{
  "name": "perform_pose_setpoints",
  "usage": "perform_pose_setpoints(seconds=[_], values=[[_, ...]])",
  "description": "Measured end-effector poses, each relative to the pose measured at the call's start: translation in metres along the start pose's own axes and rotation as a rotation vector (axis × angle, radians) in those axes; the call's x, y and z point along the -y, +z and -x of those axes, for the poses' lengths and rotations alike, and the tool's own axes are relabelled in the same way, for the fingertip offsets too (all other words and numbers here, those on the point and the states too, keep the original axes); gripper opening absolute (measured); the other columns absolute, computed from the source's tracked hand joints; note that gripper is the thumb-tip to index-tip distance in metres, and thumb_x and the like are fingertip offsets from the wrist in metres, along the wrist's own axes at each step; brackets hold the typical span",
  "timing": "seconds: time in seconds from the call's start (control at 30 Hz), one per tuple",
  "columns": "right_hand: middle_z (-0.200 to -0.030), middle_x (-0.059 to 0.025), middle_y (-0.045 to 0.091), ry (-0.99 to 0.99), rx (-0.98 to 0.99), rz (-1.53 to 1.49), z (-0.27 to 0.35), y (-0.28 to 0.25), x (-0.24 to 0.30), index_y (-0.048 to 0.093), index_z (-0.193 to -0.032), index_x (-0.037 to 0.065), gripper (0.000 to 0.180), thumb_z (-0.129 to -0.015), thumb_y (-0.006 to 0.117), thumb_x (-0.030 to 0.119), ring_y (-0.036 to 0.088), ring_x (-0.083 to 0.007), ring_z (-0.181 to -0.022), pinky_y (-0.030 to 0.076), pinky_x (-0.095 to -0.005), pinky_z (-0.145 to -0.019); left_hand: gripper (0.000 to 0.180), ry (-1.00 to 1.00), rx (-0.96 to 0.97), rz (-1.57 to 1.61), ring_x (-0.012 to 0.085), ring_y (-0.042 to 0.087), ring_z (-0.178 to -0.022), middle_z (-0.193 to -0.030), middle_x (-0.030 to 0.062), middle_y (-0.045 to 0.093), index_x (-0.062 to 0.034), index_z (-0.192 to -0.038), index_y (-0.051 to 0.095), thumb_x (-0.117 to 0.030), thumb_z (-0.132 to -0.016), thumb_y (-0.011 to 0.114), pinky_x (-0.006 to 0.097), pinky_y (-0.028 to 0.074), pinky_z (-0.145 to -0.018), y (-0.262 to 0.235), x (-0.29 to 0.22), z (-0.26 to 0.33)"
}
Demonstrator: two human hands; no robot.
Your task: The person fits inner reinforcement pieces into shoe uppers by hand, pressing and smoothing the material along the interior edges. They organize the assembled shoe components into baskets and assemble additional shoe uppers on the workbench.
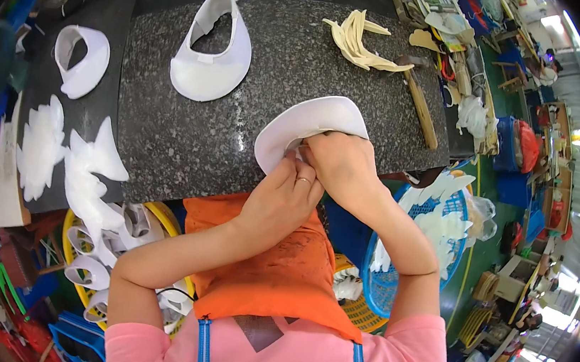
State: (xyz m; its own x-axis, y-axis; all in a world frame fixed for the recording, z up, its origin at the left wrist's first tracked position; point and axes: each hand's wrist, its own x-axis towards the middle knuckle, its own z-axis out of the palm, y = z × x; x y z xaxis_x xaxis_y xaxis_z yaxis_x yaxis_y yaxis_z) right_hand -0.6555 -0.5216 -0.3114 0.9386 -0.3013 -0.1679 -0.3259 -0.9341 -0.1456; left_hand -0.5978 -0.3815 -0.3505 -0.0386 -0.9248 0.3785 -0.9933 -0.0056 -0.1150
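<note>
Both my hands work on a white shoe upper [312,115] at the near edge of the dark speckled stone slab [270,43]. My right hand [343,167] reaches over its rim, with fingers curled into the opening and partly hidden. My left hand [287,193], wearing a ring, pinches at the near edge, its fingertips meeting those of the right. What lies between the fingertips is too small to make out. Farther off on the slab stands a second white upper [208,82], its opening facing up. A third upper [88,69] rests on the black surface to the left.
Cream strips [356,42] lie at the far right beside a hammer [421,106]. White cut pieces [93,180] are stacked at left. Below the slab stand a yellow basket [73,228] of uppers and a blue basket [371,283] with white pieces. An orange apron [258,270] covers my lap.
</note>
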Motion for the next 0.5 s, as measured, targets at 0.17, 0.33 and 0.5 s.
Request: perform_pose_setpoints(seconds=[0.17, 0.33, 0.5], values=[[-0.075, -0.0155, 0.065, 0.035, -0.121, -0.055, 0.022, -0.015, 0.003, 0.065, -0.086, 0.005, 0.014, -0.083, 0.059, 0.017, 0.064, -0.0347, -0.068, 0.051, -0.044, -0.059, 0.025, 0.004, 0.042, -0.015, 0.026, 0.058, -0.087, -0.091, 0.016, 0.057, 0.0008, -0.096, 0.06, -0.013, -0.076, 0.054, 0.036, 0.041, -0.092, 0.0, -0.004, -0.001], [-0.071, -0.0164, 0.065, 0.096, -0.055, 0.045, 0.013, -0.003, -0.005, 0.063, -0.082, 0.003, 0.016, -0.084, 0.058, 0.018, 0.063, -0.035, -0.064, 0.05, -0.0443, -0.057, 0.019, 0.01, 0.045, 0.005, 0.0249, 0.058, -0.084, -0.087, 0.0138, 0.055, -0.0016, -0.09, 0.059, -0.013, -0.076, 0.056, 0.035, 0.041, -0.093, 0.0, -0.005, -0.002], [-0.068, -0.0172, 0.064, 0.102, -0.053, 0.085, 0.008, 0.002, -0.006, 0.063, -0.08, 0.003, 0.018, -0.084, 0.056, 0.019, 0.063, -0.0347, -0.06, 0.05, -0.0442, -0.055, 0.019, -0.031, 0.028, 0.039, 0.0256, 0.058, -0.084, -0.089, 0.0149, 0.055, -0.001, -0.09, 0.059, -0.013, -0.076, 0.056, 0.035, 0.041, -0.094, 0.001, -0.006, -0.004]])
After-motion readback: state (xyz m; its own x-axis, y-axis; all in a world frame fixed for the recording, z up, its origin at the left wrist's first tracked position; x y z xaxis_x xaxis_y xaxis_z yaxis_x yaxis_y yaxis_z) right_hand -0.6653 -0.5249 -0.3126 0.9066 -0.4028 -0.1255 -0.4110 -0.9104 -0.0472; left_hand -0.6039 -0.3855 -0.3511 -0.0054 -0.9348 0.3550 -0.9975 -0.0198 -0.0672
